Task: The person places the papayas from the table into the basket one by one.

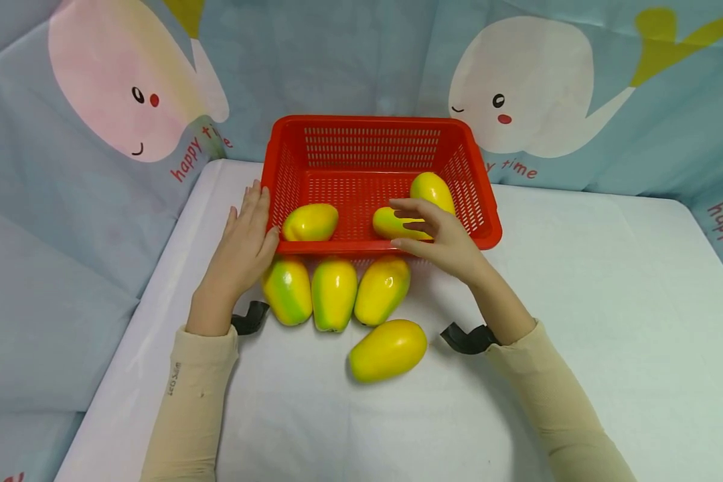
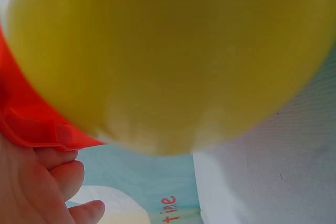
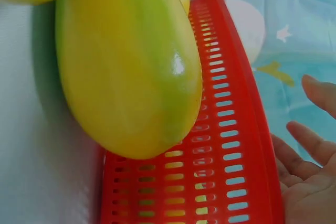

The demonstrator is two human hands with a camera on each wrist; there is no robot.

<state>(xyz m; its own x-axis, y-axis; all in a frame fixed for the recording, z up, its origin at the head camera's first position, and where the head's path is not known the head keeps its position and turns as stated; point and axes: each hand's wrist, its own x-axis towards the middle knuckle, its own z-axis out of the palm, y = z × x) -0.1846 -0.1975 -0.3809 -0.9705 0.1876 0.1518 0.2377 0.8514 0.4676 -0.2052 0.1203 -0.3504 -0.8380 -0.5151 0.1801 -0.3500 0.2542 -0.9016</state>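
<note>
A red plastic basket [image 1: 367, 246] holds three yellow-green mangoes: one mango [image 1: 310, 223] at its left, and a mango [image 1: 432, 191] and another mango [image 1: 391, 223] at its right. My left hand [image 1: 244, 244] rests against the basket's left side, fingers extended; the left wrist view shows its fingers touching the red rim [image 2: 47, 135]. Over the front rim at the right, my right hand [image 1: 442, 237] hovers above the nearer mango, partly hiding it. Its fingers are spread and bent, with nothing between them in the right wrist view.
Before the basket, three mangoes [image 1: 334, 294] lie side by side. Closer to me is a single mango [image 1: 388, 351] on the white tablecloth [image 1: 590, 321]. Black straps [image 1: 466, 339] stick out at both wrists. A blue curtain [image 1: 349, 60] with cartoon prints hangs behind the basket.
</note>
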